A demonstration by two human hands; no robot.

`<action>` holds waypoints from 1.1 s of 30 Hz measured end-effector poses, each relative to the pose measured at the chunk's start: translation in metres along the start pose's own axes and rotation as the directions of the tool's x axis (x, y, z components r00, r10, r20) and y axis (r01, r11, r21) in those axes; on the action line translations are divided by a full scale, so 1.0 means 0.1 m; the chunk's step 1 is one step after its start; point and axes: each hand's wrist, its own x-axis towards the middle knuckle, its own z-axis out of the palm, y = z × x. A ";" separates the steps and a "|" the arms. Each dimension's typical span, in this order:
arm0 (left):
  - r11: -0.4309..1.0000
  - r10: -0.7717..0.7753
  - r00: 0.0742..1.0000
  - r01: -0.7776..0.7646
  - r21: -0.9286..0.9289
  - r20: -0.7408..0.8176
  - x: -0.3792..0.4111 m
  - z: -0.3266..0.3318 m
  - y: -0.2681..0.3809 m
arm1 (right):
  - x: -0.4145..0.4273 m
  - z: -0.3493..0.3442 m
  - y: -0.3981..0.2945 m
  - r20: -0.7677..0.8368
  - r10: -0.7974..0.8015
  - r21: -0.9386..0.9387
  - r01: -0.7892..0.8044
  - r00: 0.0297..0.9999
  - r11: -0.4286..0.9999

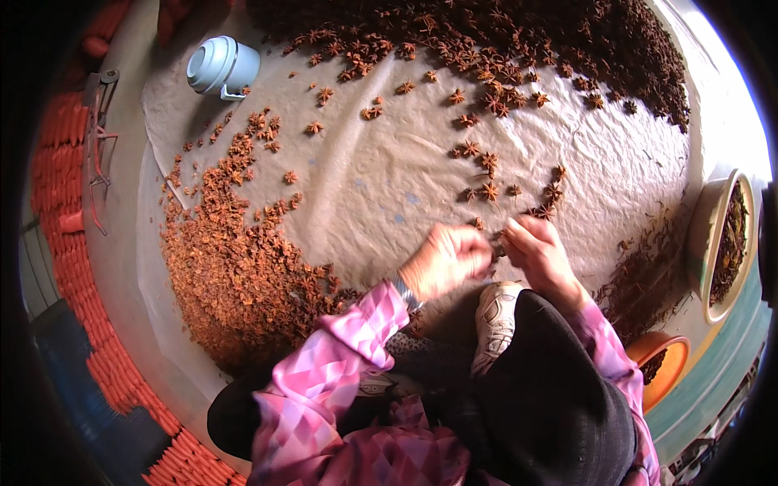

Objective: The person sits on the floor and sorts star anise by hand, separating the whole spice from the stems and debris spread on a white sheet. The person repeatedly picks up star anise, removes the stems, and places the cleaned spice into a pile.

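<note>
My left hand (450, 260), blurred and with a metal watch band at the wrist, hovers over the pale plastic sheet (364, 182). Its fingers are curled, and whether they hold anything cannot be made out. Close beside it on the right, my right hand (538, 252) has thumb and forefinger pinched near a small dark piece between the hands. Star anise pods (489, 191) lie scattered just beyond both hands. A large dark heap of star anise (547, 36) spreads across the far side. Nearer on the left is an orange-brown heap of smaller star anise (237, 279).
A light blue lidded container with a handle (228, 65) lies at the far left. On the right stand a cream basin (699, 243) and an orange bowl (668, 379), both with dark plant matter. Dark stems (644, 285) lie near them. My shoe (499, 322) rests behind my hands.
</note>
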 end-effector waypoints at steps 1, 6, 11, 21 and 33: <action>0.941 0.074 0.986 -0.118 0.316 0.150 -0.13 -0.08 -0.02 | -0.14 -0.19 0.01 -0.001 0.075 0.004 -0.075 0.997 0.997; -0.082 -0.671 0.719 0.173 0.982 -0.182 -0.78 -0.80 0.53 | -0.12 -0.54 -0.33 0.131 -0.236 -0.986 0.103 0.963 -0.128; 0.684 -0.237 0.946 0.325 0.653 -0.222 -0.20 -0.59 0.49 | 1.25 -0.01 -0.36 0.504 -0.467 -0.819 0.230 0.727 -0.526; 0.889 -0.406 0.894 0.339 0.310 0.188 -0.11 -0.35 0.50 | 0.04 -0.36 -0.20 0.223 -0.654 -0.974 0.183 0.723 -0.131; 0.594 -0.204 0.963 0.267 0.759 -0.179 -0.41 -0.54 0.39 | 1.05 0.01 -0.14 0.510 -0.393 -0.758 0.184 0.765 -0.626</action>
